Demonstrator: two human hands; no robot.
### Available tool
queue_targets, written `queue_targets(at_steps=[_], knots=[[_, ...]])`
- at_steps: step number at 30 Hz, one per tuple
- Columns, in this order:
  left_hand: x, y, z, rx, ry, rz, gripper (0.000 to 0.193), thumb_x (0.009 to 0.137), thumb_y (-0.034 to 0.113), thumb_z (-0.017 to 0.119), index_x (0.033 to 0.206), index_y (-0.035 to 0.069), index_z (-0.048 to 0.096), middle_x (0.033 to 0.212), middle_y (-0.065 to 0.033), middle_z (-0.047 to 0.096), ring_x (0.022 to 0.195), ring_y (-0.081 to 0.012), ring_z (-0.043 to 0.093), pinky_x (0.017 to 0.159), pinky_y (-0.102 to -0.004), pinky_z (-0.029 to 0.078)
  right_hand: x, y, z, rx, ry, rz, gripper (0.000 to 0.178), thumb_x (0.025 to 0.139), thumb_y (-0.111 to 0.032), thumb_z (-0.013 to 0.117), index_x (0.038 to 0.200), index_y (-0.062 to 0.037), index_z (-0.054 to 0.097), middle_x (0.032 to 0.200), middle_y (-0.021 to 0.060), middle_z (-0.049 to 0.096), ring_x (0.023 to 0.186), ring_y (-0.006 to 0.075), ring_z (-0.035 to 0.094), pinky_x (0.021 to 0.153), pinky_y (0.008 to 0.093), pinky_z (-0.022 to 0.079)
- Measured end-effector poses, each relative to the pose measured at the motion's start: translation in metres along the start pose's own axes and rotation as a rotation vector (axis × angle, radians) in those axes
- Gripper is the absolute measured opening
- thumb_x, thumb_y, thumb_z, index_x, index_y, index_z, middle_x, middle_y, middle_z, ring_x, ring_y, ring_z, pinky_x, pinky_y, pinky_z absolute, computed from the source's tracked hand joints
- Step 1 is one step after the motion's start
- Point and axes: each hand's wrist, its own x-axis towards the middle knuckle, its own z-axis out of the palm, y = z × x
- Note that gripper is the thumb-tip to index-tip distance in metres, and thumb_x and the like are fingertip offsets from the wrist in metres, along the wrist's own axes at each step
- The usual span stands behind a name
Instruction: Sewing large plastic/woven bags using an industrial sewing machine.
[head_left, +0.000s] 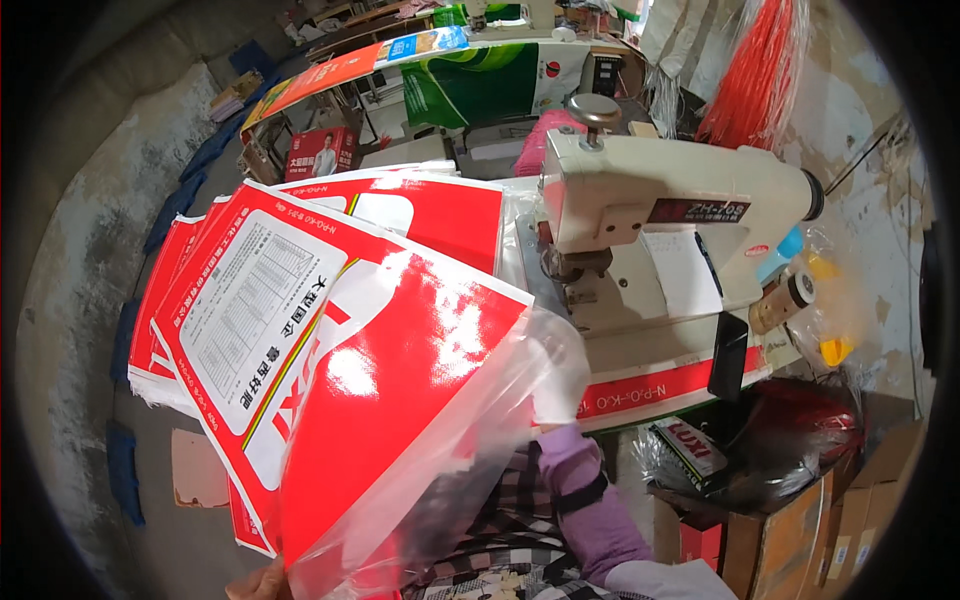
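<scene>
A large red and white woven sack (pixel 430 330) lies tilted before me, with a clear plastic liner (pixel 440 490) sticking out along its near edge. At the bottom of the view my left hand (pixel 260 582), only partly visible, is closed on the sack's near corner. My right hand (pixel 558 375), in a white glove, is closed on the liner at the sack's right corner; the film partly covers its fingers. Beneath and behind lies a stack of similar sacks (pixel 165 290). An off-white industrial sewing machine (pixel 660 185) stands just beyond my right hand.
A black phone (pixel 729 356) leans at the table's right edge. White paper (pixel 680 270) with a pen lies under the machine arm. Red thread strands (pixel 755 85) hang behind it. Cardboard boxes (pixel 790 530) and plastic-wrapped goods (pixel 800 425) stand at lower right. A red box (pixel 320 152) sits farther back.
</scene>
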Motion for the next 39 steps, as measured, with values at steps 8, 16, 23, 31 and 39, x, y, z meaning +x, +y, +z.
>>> queue_targets(at_steps=[8,16,23,31,39], knots=[[0.016,0.000,0.005,-0.144,0.276,-0.051,0.019,0.079,-0.005,0.064,0.092,0.007,0.071,0.063,-0.0070,0.058,0.050,-0.0193,0.053,0.046,-0.0320,0.041,0.021,-0.044,-0.014,-0.663,-0.160,-0.874,0.032,0.073,-0.012,0.072,0.104,-0.0057,0.065,0.103,0.0102,0.063,0.107,0.0325,0.055,0.092,0.0403,0.044],[-0.005,-0.040,-0.006,0.217,0.049,0.086,0.002,0.083,0.011,0.071,0.082,0.011,0.069,0.072,-0.0065,0.065,0.051,-0.0204,0.056,0.047,-0.0330,0.045,0.060,-0.011,-0.013,-0.673,-0.424,-0.157,0.014,0.076,-0.014,0.063,0.086,-0.0083,0.070,0.061,0.0144,0.060,0.058,0.0322,0.062,0.059,0.0422,0.050],[-0.057,-0.106,0.054,-0.680,0.010,-0.199,0.017,0.082,0.012,0.062,0.097,0.004,0.066,0.073,-0.0092,0.059,0.066,-0.0235,0.061,0.057,-0.0359,0.047,0.070,-0.070,0.030,-0.771,-0.708,-1.248,0.035,0.072,-0.024,0.061,0.104,-0.0112,0.063,0.120,0.0089,0.057,0.117,0.0287,0.050,0.091,0.0463,0.040],[0.326,-0.277,-0.041,0.529,0.338,-0.104,0.027,0.089,0.018,0.051,0.111,0.008,0.062,0.108,-0.0093,0.063,0.100,-0.0257,0.062,0.084,-0.0355,0.051,-0.132,-0.177,0.032,0.032,-0.772,-0.989,0.036,0.076,-0.012,0.057,0.107,0.0053,0.060,0.064,0.0003,0.052,0.056,0.0165,0.055,0.058,0.0333,0.046],[0.498,0.118,0.229,-0.222,0.097,1.053,0.031,0.074,0.003,0.061,0.103,0.012,0.070,0.095,-0.0109,0.070,0.080,-0.0272,0.068,0.072,-0.0344,0.055,-0.106,-0.006,-0.168,-0.251,-0.217,0.276,0.043,0.091,-0.018,0.056,0.127,0.0053,0.054,0.115,0.0127,0.065,0.105,0.0147,0.061,0.092,0.0297,0.047]])
